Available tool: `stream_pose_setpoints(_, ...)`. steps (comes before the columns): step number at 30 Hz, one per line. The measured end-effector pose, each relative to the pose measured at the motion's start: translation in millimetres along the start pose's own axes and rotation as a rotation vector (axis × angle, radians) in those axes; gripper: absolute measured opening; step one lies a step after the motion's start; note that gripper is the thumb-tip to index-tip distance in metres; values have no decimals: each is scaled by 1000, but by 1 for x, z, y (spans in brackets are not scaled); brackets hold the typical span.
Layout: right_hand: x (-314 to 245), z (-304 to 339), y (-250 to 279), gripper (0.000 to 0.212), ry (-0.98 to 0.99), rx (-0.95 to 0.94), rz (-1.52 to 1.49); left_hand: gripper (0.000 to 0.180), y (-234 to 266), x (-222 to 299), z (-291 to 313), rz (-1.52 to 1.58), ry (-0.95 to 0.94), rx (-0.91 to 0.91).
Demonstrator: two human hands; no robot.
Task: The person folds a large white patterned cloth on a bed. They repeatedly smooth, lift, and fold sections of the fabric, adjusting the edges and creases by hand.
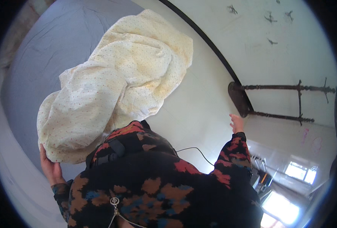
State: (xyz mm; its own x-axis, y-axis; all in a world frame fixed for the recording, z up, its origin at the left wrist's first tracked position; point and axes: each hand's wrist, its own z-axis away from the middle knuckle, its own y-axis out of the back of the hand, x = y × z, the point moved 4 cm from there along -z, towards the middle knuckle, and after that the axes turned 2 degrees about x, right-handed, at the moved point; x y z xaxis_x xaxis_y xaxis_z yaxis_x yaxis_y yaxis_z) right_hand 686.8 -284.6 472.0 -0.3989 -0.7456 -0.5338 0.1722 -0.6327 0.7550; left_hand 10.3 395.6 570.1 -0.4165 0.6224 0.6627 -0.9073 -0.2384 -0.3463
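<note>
A cream quilt (142,60) with small coloured dots lies bunched and folded in a long heap, stretching from near my left side away to the far middle. My left hand (51,166) rests against the heap's near left end, fingers stretched along its edge and thumb apart. Out to the right, my right hand (236,124) is raised away from the quilt, its fingers loosely apart with nothing in them. Both sleeves are black with red and brown patches.
The quilt lies partly over a grey sheet (50,49). A dark post stand (271,87) appears at the right, beside a pale wall with a dark band (202,32). A thin black cable (198,149) runs near my body. Bright windows (301,172) show at lower right.
</note>
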Motion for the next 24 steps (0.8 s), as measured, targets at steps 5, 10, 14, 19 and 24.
stream_pose_setpoints(5, 52, -18, 19, 24, 119, 79, 205, 43, -40, -16, -17, -99, 44, -45)
stream_pose_setpoints(10, 83, 6, 16, 25, -111, 58, -62, 42, -69, -30, -31, -141, 74, -69)
stream_pose_setpoints(14, 96, 4, 19, 28, -273, 62, -152, 41, -84, -37, -33, -152, 84, -65)
stream_pose_setpoints(19, 110, -8, 33, 39, 84, 116, 364, 44, -98, -40, -30, -179, 76, -116)
stream_pose_setpoints(24, 87, 0, -1, 37, -162, 96, 44, 46, -106, -39, -11, -215, 121, -80)
